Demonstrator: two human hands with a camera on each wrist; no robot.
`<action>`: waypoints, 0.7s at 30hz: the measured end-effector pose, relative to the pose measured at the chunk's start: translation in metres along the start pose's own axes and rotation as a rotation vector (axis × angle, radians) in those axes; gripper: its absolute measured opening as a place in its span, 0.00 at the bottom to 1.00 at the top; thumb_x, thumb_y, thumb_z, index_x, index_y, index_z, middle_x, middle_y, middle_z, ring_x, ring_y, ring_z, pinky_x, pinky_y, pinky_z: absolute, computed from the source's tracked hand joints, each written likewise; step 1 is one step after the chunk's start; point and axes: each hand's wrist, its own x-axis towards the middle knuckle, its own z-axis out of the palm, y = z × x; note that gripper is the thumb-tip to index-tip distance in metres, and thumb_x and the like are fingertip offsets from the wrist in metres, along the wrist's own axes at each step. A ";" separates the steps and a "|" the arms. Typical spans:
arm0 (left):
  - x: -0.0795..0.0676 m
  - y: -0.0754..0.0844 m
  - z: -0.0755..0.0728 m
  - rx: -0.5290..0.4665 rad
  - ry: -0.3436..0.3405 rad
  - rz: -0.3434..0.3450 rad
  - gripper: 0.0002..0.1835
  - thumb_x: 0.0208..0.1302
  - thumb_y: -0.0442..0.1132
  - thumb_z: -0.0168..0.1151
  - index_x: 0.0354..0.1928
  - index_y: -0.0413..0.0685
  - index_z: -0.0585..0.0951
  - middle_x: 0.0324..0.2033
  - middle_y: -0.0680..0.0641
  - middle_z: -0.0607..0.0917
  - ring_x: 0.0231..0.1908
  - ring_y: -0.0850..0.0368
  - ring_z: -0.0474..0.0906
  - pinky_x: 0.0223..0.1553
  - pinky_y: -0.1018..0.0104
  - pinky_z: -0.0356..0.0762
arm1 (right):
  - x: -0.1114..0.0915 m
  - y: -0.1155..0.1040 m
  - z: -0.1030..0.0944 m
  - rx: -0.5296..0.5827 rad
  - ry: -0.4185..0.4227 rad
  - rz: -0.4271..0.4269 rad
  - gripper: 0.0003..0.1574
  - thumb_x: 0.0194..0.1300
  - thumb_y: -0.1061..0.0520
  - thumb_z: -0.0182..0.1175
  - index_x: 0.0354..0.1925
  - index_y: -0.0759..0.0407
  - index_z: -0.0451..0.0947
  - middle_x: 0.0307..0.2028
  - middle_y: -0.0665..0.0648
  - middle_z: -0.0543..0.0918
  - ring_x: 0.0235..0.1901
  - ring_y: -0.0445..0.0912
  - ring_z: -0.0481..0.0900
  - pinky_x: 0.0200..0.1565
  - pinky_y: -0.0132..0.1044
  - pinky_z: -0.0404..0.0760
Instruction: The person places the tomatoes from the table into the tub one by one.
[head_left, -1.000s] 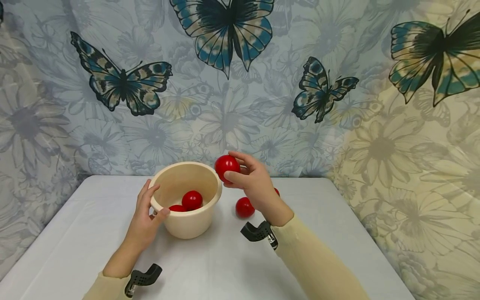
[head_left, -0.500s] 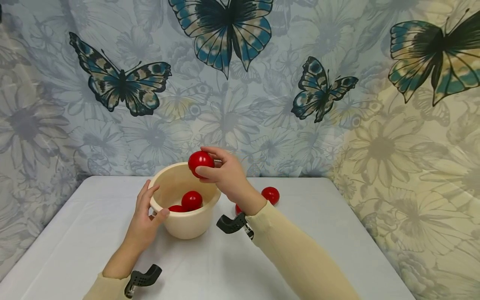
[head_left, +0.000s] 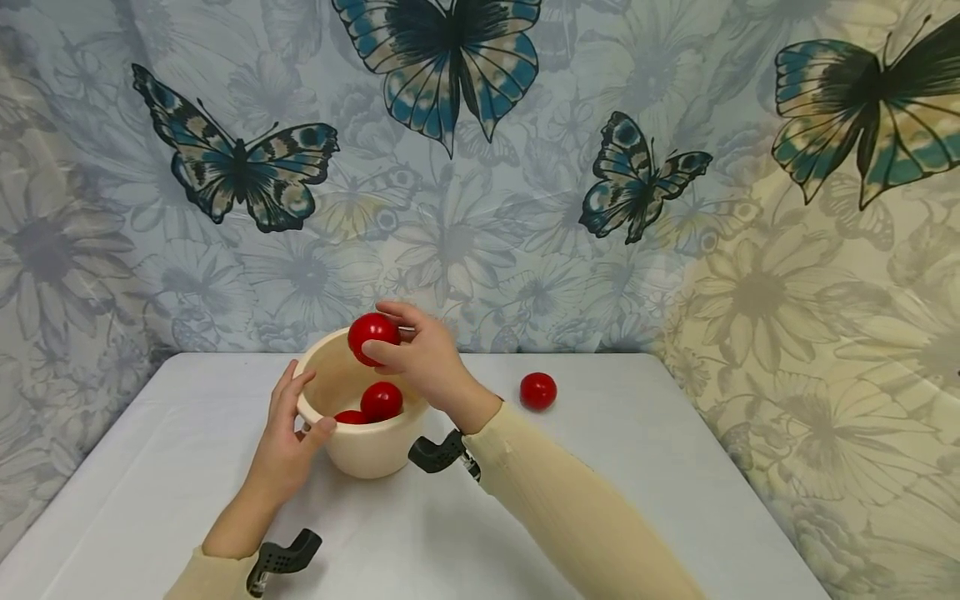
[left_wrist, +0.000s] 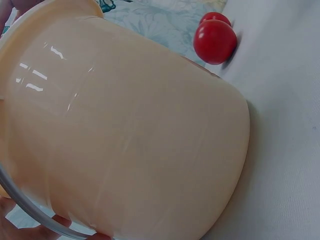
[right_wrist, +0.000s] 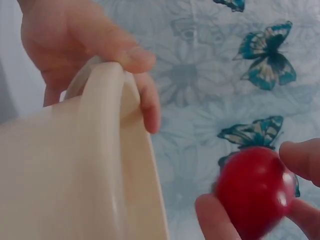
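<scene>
A cream plastic bucket point(head_left: 372, 450) stands on the table, tilted slightly towards me. My left hand point(head_left: 281, 446) grips its rim from the left side, thumb outside in front. Between the thumb and fingers of my right hand point(head_left: 431, 362) is a shiny red tomato point(head_left: 366, 330), held above the bucket's opening. The right wrist view shows this tomato point(right_wrist: 252, 192) beyond the rim, pinched by the fingertips. Inside the bucket lie a whole-looking tomato point(head_left: 382, 402) and another tomato point(head_left: 350, 417) partly hidden by the front rim.
One tomato point(head_left: 538, 391) sits on the white-covered table point(head_left: 637, 467), right of the bucket. In the left wrist view a near tomato point(left_wrist: 215, 42) partly covers another tomato point(left_wrist: 216, 17). A butterfly-patterned cloth point(head_left: 465, 233) hangs behind. A grey bucket handle point(left_wrist: 35, 210) hangs along the bucket's side.
My right hand has carried the tomato leftwards from beside the bucket to over its opening. The left hand has kept its grip on the rim.
</scene>
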 end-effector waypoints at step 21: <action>0.000 -0.002 0.000 -0.006 0.009 0.002 0.37 0.68 0.39 0.60 0.76 0.47 0.57 0.77 0.44 0.41 0.67 0.27 0.57 0.45 0.75 0.72 | -0.001 0.008 -0.004 -0.018 0.023 0.042 0.32 0.63 0.62 0.68 0.64 0.50 0.75 0.58 0.55 0.74 0.59 0.51 0.74 0.38 0.46 0.84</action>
